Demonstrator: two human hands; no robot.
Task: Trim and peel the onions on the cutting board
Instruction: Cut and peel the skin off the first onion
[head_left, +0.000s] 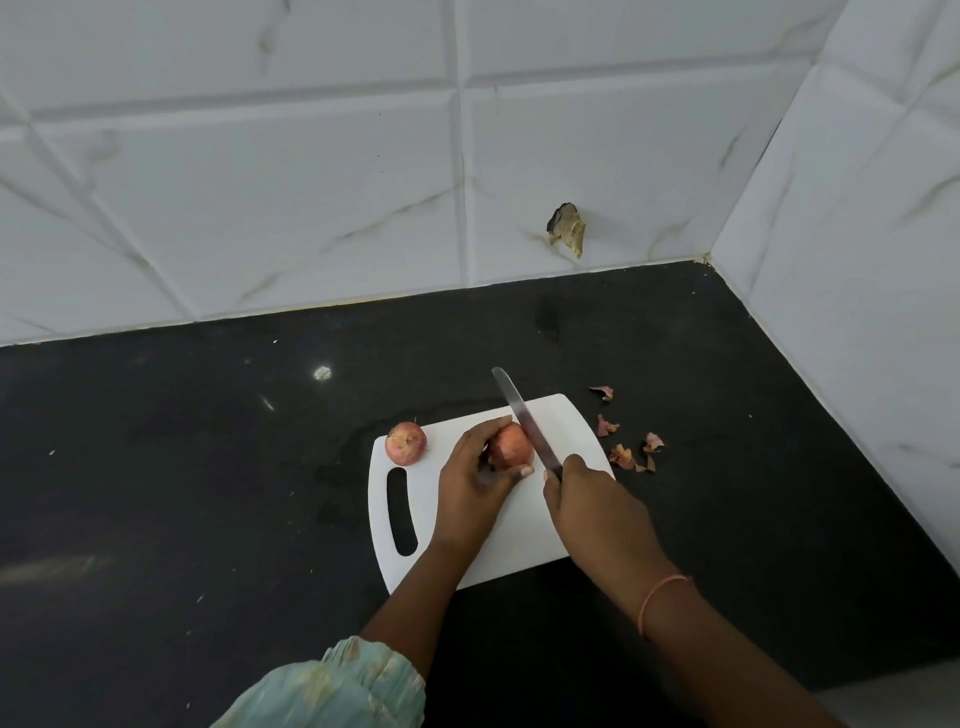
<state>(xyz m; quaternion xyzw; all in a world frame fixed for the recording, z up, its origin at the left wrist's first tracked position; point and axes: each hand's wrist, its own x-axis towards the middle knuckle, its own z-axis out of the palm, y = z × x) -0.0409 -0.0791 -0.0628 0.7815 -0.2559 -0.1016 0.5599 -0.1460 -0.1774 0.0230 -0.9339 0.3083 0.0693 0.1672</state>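
Note:
A white cutting board (556, 540) with a handle slot lies on the black counter. My left hand (475, 480) grips a reddish onion (511, 447) near the board's middle, fingers curled round it. My right hand (587, 493) holds a knife (524, 418) by its handle. The blade rests against the onion's right end and points away toward the wall. A second onion (405, 442), still in its skin, sits at the board's far left corner, apart from both hands.
Several bits of onion skin (631, 452) lie on the counter (208, 493) just right of the board. White tiled walls (311, 182) meet in a corner at the back right. A chipped hole (566, 228) marks the back wall.

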